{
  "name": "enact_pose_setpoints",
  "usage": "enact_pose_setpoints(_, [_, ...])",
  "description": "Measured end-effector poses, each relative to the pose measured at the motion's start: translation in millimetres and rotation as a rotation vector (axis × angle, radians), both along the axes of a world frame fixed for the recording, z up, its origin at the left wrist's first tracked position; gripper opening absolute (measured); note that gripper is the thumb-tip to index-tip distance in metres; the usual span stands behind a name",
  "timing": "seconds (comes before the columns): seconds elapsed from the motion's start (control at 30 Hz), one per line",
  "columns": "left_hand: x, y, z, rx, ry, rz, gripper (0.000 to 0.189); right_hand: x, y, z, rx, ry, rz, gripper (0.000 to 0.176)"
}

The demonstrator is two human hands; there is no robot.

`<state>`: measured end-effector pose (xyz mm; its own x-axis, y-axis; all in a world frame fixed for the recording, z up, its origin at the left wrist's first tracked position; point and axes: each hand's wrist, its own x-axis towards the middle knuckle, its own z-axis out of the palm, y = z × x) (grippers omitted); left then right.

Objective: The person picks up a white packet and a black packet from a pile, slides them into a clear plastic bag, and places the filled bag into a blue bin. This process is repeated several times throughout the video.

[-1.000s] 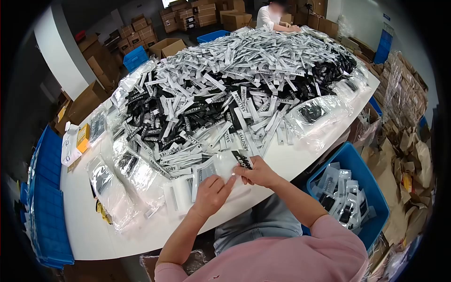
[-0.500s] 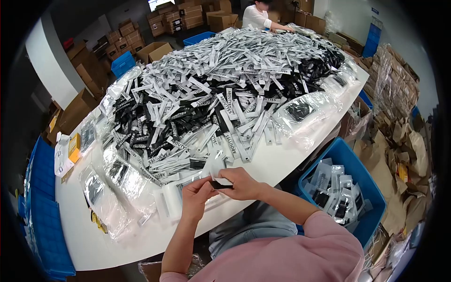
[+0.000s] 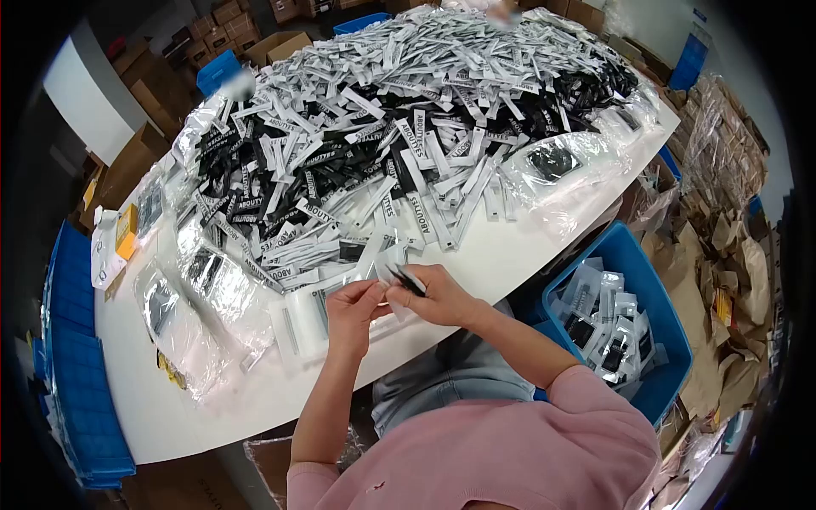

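Close together at the table's near edge, both of my hands work on a small clear plastic bag (image 3: 391,258) and a dark folded strip. My right hand (image 3: 440,296) is closed around the black strip (image 3: 406,279), which pokes up beside its thumb. Fingertips of my left hand (image 3: 352,311) pinch the bag's edge, just left of the right hand. A stack of clear bags (image 3: 293,321) lies flat beside the left hand. Beyond the hands rises a large heap of black and white printed strips (image 3: 340,161) lettered ABOUTYES.
At right below the table, a blue bin (image 3: 671,340) holds several filled clear bags (image 3: 614,340). Clear plastic packages lie on the white table (image 3: 161,425) at left (image 3: 174,314) and right (image 3: 552,166). Brown paper (image 3: 693,263) piles up at far right; blue crates (image 3: 81,357) stand at left.
The view has tipped downward, so the table sits higher in it. The black strip now stands up at the right hand's thumb, where before it lay flatter between both hands with a white part showing.
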<state>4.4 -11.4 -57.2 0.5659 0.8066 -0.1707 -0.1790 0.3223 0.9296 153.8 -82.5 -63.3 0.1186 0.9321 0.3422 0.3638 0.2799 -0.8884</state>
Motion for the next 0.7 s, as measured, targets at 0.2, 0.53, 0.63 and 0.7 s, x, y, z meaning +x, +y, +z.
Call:
enact_pose_setpoints(0.2, [1.0,-0.6,-8.7,-0.038,-0.007,-0.013,0.019,1.4,3.0,3.7,-0.386,0.551,0.072,0.017])
enact_pose_setpoints(0.53, [-1.1,-2.3,-5.2,-0.073,0.04,-0.045,0.022,5.1,4.4,-3.6,-0.441,0.702,0.091,0.021])
enact_pose_setpoints(0.63, [1.3,-3.9,-5.8,-0.04,0.034,-0.043,0.022,3.1,3.7,0.3,-0.406,0.627,0.084,0.021])
enact_pose_setpoints(0.7, [2.3,-4.9,-4.0,0.001,0.055,-0.04,0.022,1.2,2.7,3.6,-0.39,0.62,0.067,0.021])
